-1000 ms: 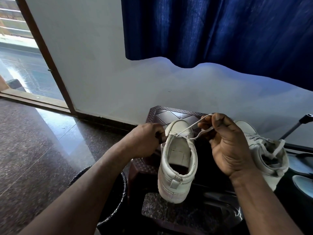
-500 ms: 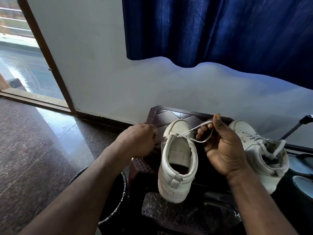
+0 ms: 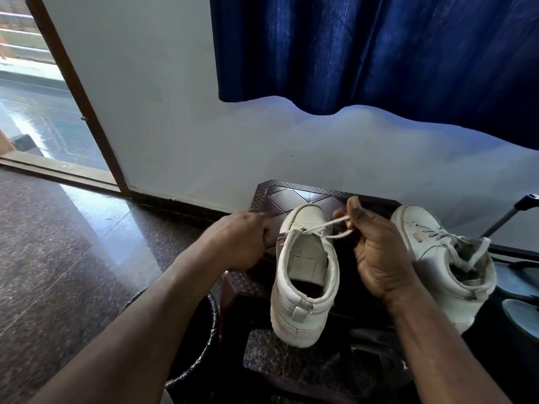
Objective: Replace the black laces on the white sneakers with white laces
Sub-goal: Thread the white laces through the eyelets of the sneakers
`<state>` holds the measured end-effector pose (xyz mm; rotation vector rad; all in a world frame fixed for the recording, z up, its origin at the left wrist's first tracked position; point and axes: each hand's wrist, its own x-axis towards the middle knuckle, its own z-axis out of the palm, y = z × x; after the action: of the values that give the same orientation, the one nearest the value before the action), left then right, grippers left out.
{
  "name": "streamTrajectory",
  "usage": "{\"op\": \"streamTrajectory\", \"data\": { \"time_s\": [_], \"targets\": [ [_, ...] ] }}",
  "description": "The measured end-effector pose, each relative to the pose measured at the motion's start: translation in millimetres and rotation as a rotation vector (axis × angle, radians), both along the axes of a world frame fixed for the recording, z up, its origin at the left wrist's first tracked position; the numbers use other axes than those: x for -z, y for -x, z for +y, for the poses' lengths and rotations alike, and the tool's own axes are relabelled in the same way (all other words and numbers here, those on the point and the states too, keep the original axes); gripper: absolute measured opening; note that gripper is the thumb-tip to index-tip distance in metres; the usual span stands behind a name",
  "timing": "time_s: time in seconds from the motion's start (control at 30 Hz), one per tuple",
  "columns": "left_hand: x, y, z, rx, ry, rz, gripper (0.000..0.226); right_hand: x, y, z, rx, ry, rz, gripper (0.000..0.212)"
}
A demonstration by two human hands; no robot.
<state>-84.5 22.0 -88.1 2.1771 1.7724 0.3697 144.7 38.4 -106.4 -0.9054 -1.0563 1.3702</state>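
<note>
A white sneaker (image 3: 304, 275) stands heel towards me on a dark brown stool (image 3: 294, 196), its tongue bare except near the toe. A white lace (image 3: 329, 227) runs through its front eyelets. My left hand (image 3: 242, 243) grips the sneaker's left edge at the eyelets, where the lace's left end comes out. My right hand (image 3: 376, 246) pinches the lace's right end between thumb and fingers, just right of the shoe. A second white sneaker (image 3: 446, 266) with a white lace threaded through it rests to the right.
A black bin (image 3: 201, 339) with a liner stands below my left forearm. A blue curtain (image 3: 379, 51) hangs over the white wall. An open doorway (image 3: 38, 106) is at the far left. Dark items and a black handle (image 3: 507, 217) lie at the right edge.
My right hand has opened slightly and shifted down-right, drawing the lace end outwards from the eyelet. My left hand and the sneaker stay in place.
</note>
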Motion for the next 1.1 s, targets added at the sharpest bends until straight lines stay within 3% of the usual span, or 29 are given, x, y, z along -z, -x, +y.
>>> {"op": "streamTrajectory", "data": {
  "time_s": [0.1, 0.17, 0.23, 0.3, 0.47, 0.53, 0.6, 0.77, 0.97, 1.1],
  "targets": [
    [1.2, 11.9, -1.6, -0.093, 0.057, 0.121, 0.025, 6.9, 1.4, -0.5, -0.034, 0.019, -0.071, 0.062],
    [0.3, 11.5, -1.7, -0.086, 0.028, -0.039, 0.021, 8.9, 1.9, 0.2, -0.041, 0.027, -0.06, 0.063],
    [-1.7, 4.6, -4.5, -0.061, 0.036, -0.311, 0.015, 7.5, 3.5, 1.1, -0.039, 0.021, -0.042, 0.065],
    [-1.7, -3.6, -6.6, -0.027, 0.036, -0.415, 0.012, 8.7, 4.7, 2.2, -0.025, 0.011, -0.053, 0.073],
    [1.0, -4.7, -3.0, 0.017, -0.053, -0.241, 0.015, 6.6, 6.5, -1.4, -0.015, 0.003, -0.104, 0.061],
    [2.9, 2.3, -1.3, -0.02, -0.024, -0.057, 0.021, 6.1, 6.6, -3.3, -0.015, -0.035, -0.166, 0.06],
    [3.0, 7.4, -2.5, -0.059, 0.018, 0.006, 0.023, 8.0, 6.6, -3.3, -0.028, -0.074, -0.231, 0.05],
    [-6.9, -2.1, -11.0, -0.006, -0.011, -0.321, 0.003, 8.6, 9.5, -1.9, -0.027, -0.07, -0.293, 0.044],
    [1.3, -3.4, -6.9, 0.032, -0.067, -0.203, 0.028, 11.1, 9.7, -2.1, -0.021, -0.061, -0.281, 0.037],
    [1.5, -1.2, -4.5, -0.043, 0.014, -0.425, 0.015, 12.5, 8.0, -1.4, -0.03, -0.054, -0.267, 0.037]
  ]
}}
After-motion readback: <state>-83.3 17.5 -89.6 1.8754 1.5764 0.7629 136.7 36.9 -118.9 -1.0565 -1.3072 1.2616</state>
